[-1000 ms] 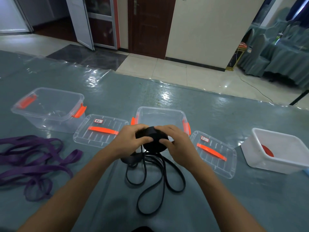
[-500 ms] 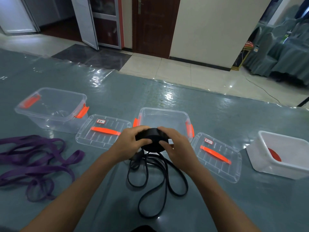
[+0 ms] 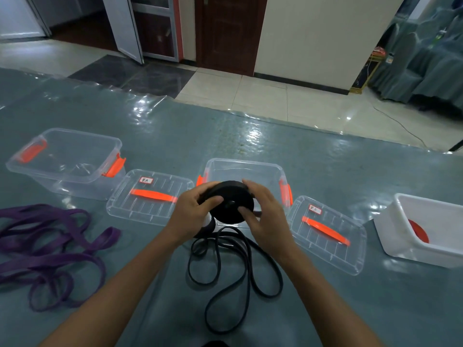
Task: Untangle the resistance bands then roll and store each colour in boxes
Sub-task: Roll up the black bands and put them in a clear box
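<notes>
Coil of black rubber resistance band [image 3: 229, 196], gripped by left hand [image 3: 191, 212] and right hand [image 3: 269, 217]; wraps should stay tight (slack tail [image 3: 246, 269] lies toward the table's [image 3: 325, 171] near edge).

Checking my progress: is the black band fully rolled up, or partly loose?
Partly rolled. The left hand and right hand hold a tight black coil, while long loops of the band lie loose on the table.

Dim, blue-tinged indoor light. White glare streaks the glossy table cover [image 3: 175, 136] and floor tiles [image 3: 263, 96] (brightest at the far edge) — wide-angle bowing bends the frame's edges.
</notes>
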A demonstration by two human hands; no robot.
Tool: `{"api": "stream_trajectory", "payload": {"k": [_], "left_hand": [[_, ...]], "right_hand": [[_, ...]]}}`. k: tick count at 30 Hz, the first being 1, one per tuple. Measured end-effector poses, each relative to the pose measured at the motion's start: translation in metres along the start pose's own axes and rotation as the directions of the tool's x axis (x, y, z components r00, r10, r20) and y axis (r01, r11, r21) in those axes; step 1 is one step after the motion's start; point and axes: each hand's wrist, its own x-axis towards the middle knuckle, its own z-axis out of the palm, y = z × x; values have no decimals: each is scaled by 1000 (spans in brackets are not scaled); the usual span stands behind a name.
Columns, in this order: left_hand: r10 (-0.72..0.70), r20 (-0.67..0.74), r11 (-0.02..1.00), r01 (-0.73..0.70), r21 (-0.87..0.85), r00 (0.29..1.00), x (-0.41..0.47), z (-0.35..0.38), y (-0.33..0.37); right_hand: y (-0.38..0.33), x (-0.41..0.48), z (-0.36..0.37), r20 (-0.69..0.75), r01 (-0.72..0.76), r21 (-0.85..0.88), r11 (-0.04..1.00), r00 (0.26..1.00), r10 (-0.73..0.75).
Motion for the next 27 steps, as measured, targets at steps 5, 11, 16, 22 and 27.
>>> {"api": "stream_trajectory", "payload": {"k": [5,11,16,22,27], "left_hand": [[-120,92,993,118,19,989,15,0,-5],[-206,102,977,211,-33,973,16,15,-16],[-267,116,958,277,-75,957,18,21,-27],[-235,2,957,232,-172,972,17,27,-29],[-223,-8,968,220,-118,975,24,28,-30]], "right_hand": [[17,3,7,221,197,-341,919,967,-125],[21,12,19,268,220,-422,880,957,-110],[26,18,20,297,217,-435,874,951,-88],[27,20,22,97,51,-423,905,995,-10],[31,17,24,190,114,-420,900,981,-35]]}}
